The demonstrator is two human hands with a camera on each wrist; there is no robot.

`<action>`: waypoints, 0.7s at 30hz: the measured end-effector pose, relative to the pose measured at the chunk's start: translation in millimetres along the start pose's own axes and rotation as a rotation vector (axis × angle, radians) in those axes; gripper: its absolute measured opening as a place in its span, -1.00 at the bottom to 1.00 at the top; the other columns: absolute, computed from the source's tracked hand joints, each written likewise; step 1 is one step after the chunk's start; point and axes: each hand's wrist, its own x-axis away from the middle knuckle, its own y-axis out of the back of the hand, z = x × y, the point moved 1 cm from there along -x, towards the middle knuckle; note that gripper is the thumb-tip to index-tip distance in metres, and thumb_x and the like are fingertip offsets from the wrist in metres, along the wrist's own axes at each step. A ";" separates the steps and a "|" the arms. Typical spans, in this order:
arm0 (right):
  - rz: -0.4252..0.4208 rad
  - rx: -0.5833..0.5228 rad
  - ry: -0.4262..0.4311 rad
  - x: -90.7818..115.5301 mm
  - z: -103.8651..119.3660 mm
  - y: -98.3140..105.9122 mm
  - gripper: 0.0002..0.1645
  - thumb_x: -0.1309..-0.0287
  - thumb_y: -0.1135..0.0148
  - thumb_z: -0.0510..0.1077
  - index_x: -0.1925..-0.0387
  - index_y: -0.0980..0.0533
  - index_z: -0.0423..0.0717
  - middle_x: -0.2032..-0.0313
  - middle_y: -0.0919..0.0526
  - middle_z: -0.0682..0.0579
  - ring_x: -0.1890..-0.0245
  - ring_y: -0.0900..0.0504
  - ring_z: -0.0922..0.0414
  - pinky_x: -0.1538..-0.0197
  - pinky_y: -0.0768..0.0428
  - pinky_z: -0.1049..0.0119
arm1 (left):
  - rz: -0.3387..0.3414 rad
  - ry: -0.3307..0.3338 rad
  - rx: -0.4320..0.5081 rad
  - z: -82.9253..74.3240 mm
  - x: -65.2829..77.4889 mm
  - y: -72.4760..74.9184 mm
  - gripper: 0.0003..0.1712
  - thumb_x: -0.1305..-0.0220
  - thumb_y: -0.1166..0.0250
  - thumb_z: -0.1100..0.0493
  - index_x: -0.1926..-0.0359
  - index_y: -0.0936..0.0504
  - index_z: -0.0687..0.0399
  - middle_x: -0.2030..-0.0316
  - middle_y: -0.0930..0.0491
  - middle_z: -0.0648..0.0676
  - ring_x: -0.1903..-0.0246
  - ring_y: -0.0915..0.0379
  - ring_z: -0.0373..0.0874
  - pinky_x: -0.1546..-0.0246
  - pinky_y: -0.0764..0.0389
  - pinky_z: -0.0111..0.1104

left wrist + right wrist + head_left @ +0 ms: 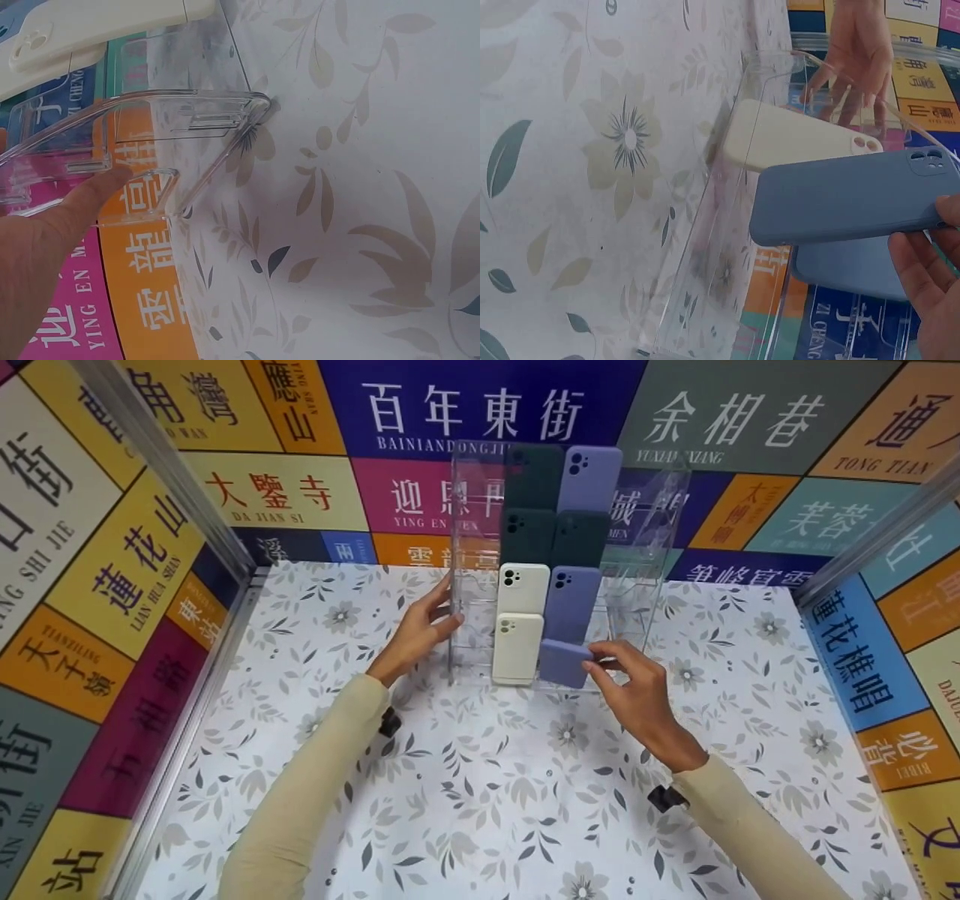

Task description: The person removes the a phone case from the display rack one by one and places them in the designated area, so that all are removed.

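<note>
My right hand (637,690) pinches a lavender-blue phone case (847,199) by its camera end. The case is tilted in front of the bottom tier of a clear acrylic display stand (474,660), beside a white case (517,649). Another lavender case (574,604) leans on the tier above. My left hand (420,630) touches the stand's left side with extended fingers; its thumb (97,191) lies along the clear side frame in the left wrist view. Its other fingertips are partly hidden in the head view.
Higher on the stand are a second white case (525,585), dark green cases (534,472) and a top lavender case (596,484). The stand is on a floral-patterned tabletop (487,802), against a colourful wall of printed signs (465,405). Metal rails (176,757) edge the side panels.
</note>
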 end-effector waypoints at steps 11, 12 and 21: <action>0.054 -0.056 -0.002 7.2 12.3 -12.1 -0.61 -0.17 -0.55 -0.51 -0.03 -0.76 -0.25 0.09 -0.83 -0.11 0.16 -0.84 -0.08 0.02 -0.73 0.50 | 0.006 -0.060 -0.004 -0.2 -0.1 -1.3 -0.04 -0.53 -0.27 0.41 -0.79 -0.06 0.03 -0.62 -0.31 0.33 -0.49 -0.41 0.31 -0.46 -0.52 0.02; 0.057 -0.063 -0.006 7.7 12.9 -13.2 -0.62 -0.18 -0.55 -0.50 -0.03 -0.76 -0.25 0.08 -0.83 -0.11 0.15 -0.84 -0.07 0.03 -0.73 0.50 | 0.005 -0.059 -0.005 -0.1 0.0 -1.1 -0.04 -0.53 -0.27 0.41 -0.79 -0.06 0.03 -0.62 -0.31 0.33 -0.49 -0.41 0.30 -0.46 -0.52 0.01; 0.087 -0.109 -0.066 14.0 17.1 -25.8 -0.66 -0.26 -0.52 -0.45 -0.05 -0.76 -0.21 0.10 -0.84 -0.07 0.14 -0.83 -0.03 0.08 -0.75 0.47 | 0.006 -0.043 -0.007 -0.8 1.4 -0.1 -0.04 -0.54 -0.27 0.38 -0.79 -0.07 -0.07 -0.64 -0.28 0.31 -0.52 -0.36 0.37 -0.47 -0.52 0.02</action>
